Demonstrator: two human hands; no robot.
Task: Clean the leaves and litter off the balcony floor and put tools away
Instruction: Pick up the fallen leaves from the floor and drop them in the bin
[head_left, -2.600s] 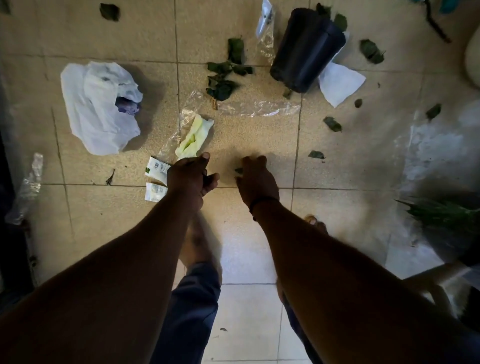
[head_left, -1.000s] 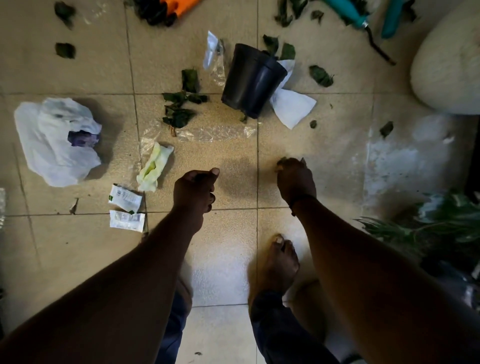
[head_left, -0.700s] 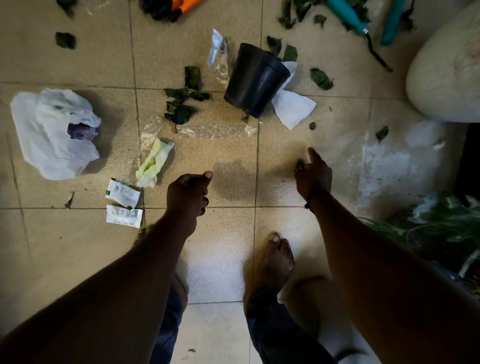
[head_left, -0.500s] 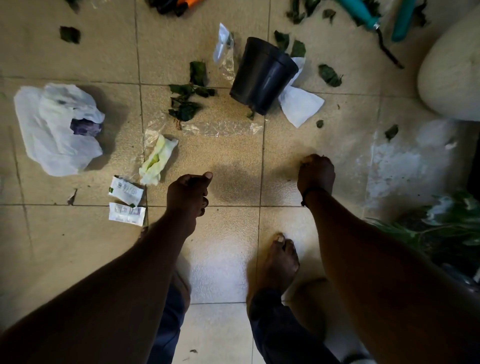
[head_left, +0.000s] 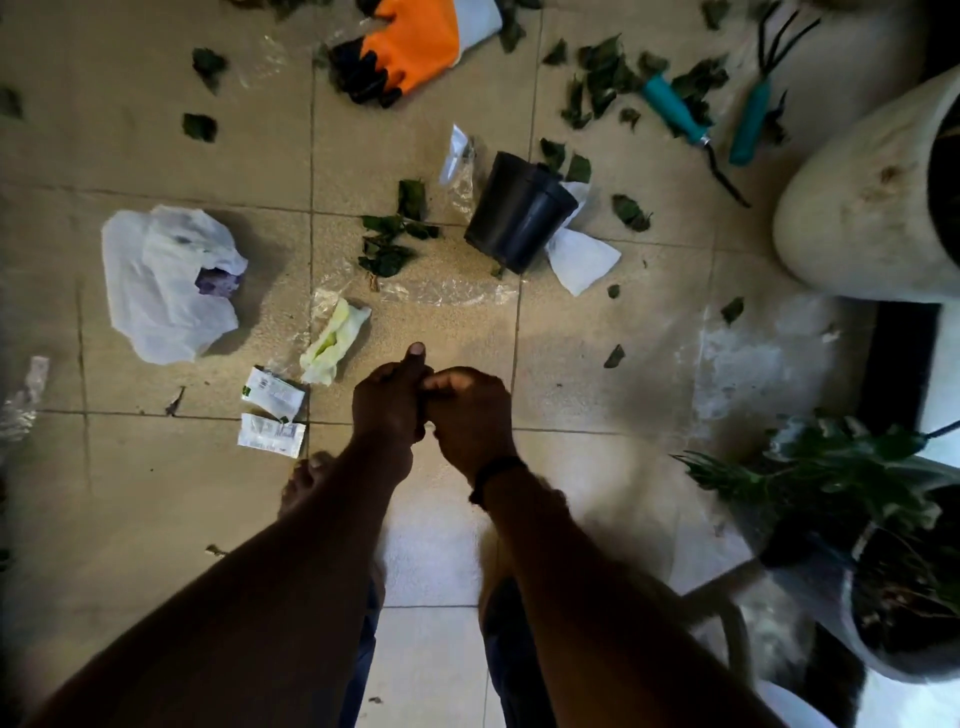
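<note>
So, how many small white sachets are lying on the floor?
2, both left of the hands: one sachet lies just below the yellow-green wrapper, the other sachet directly under the first. More may be hidden.

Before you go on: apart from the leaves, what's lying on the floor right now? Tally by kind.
White plastic bag: 1
Black pot: 1
Orange glove: 1
Teal-handled tools: 2
White sachets: 2
Tissues: 2
Clear wrappers: 2
Total: 11
</note>
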